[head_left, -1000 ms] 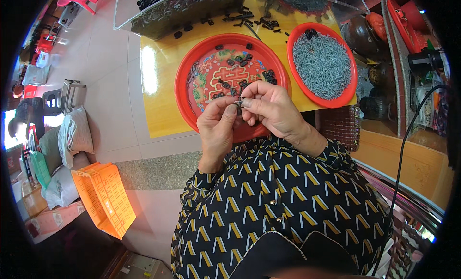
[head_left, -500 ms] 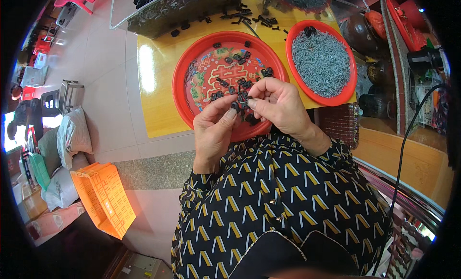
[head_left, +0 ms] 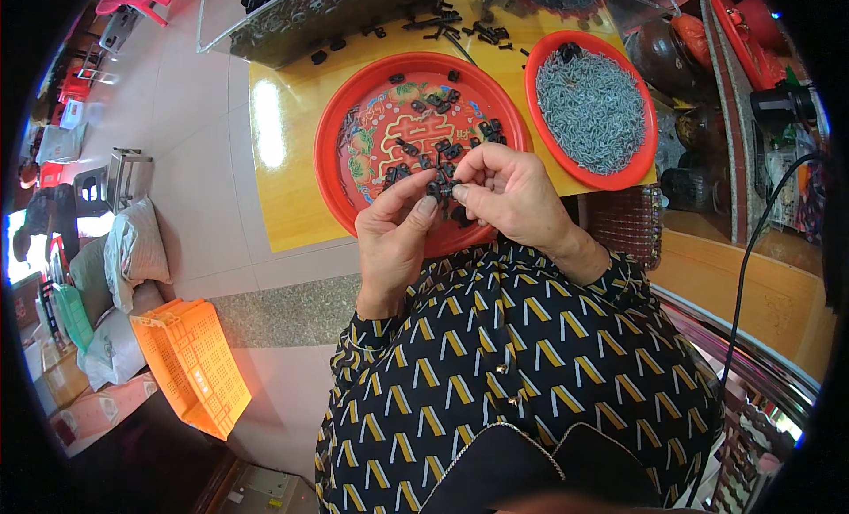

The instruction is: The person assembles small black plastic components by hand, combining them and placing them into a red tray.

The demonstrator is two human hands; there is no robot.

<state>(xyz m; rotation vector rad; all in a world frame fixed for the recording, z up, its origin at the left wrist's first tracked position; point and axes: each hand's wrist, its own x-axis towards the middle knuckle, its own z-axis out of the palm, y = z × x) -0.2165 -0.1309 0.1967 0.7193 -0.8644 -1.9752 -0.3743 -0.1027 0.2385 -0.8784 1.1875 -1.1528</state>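
Over the near edge of a red round tray, my two hands meet almost fingertip to fingertip. My left hand pinches a small black plastic part between thumb and forefinger. My right hand is closed in a pinch on a small dark piece at that part's right side; its exact kind is too small to make out. Several similar black parts lie scattered on the tray's patterned bottom, some partly hidden behind my fingers.
A red oval tray full of grey screws stands at the right on the yellow table. Behind, a clear bin holds black parts, with loose black pieces beside it. An orange crate is at lower left.
The black part and the small dark piece now sit in line between my fingertips. My hands have barely shifted; the view has moved slightly.
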